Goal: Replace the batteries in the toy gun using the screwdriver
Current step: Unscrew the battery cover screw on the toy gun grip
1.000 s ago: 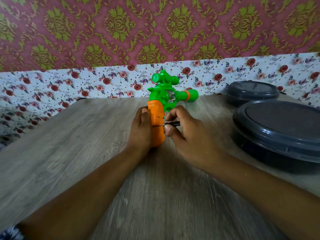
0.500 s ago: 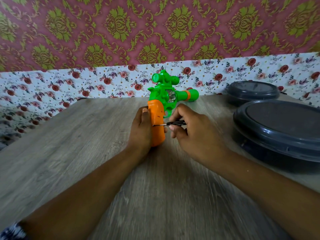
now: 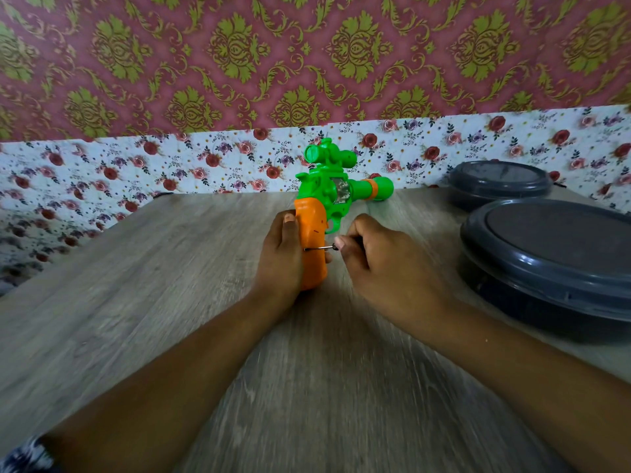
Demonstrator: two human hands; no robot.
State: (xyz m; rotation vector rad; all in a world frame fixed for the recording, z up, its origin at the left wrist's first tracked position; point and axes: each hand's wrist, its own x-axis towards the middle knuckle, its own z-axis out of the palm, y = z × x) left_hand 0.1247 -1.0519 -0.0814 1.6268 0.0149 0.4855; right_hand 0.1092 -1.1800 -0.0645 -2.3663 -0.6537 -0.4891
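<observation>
Grip: left hand [image 3: 281, 257] clasps toy gun [image 3: 312, 247] by orange handle; right hand [image 3: 382, 261] pinches screwdriver [image 3: 319, 248].
Handling: judged light, stiff, slick plastic; brace the handle.

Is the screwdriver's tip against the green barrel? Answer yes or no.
No, the screwdriver tip meets the orange grip, held by the left hand.

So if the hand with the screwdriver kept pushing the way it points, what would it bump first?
Probably the toy gun's orange grip: the right hand aims its screwdriver there, tip already touching.
</observation>
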